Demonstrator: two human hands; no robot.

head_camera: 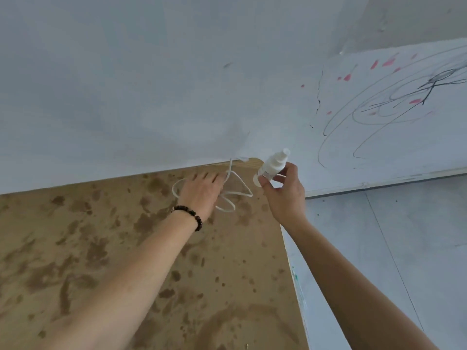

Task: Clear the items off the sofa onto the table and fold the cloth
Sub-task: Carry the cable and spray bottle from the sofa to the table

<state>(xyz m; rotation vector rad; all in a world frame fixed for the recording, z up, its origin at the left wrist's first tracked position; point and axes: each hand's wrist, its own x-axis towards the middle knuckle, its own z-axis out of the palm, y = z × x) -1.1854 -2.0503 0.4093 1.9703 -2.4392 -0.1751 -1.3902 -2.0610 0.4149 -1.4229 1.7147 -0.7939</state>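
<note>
A stained brown wooden table (126, 261) fills the lower left. My left hand (201, 192), with a dark bead bracelet at the wrist, lies palm down on a looped white cable (238, 188) near the table's far right corner. Whether its fingers pinch the cable is hidden. My right hand (283, 193) holds a small white spray bottle (274, 164) tilted in the air just beyond that corner, nozzle pointing up and right. The sofa and the cloth are out of view.
A pale wall (151, 84) runs behind the table. To the right, a white board (391, 117) with black scribbles and pink marks leans low against the wall. Grey floor (404, 248) lies right of the table's edge.
</note>
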